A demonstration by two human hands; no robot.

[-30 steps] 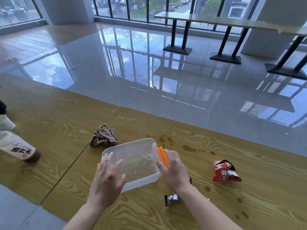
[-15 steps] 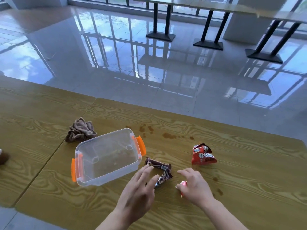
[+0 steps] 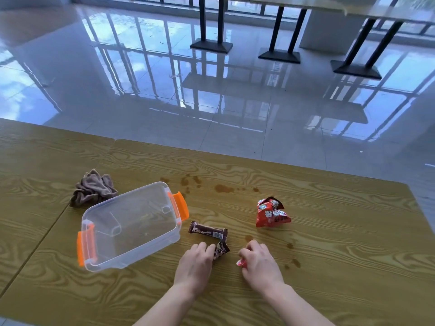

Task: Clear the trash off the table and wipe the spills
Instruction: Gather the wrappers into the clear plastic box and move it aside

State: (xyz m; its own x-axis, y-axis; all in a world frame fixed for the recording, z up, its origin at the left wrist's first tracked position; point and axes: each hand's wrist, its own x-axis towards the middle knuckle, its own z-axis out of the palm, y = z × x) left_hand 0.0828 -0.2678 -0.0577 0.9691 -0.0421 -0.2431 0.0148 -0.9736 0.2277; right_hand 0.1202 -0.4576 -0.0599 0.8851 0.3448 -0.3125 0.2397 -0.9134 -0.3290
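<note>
Two scraps are in hand at once: the left hand pinches a crumpled dark brown foil wrapper, and the right hand curls round a small red wrapper. Both lie near the clear plastic box with orange latches, which looks empty and probably serves as the bin. Brown spills on the wood-grain table are not yet wiped.

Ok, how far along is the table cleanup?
Nothing looks finished: the clear box looks empty. In hand: the left hand grips the brown wrapper, the right hand pinches a small red wrapper. Left: the red snack bag, and the brown spills, with the cloth lying untouched.
</note>
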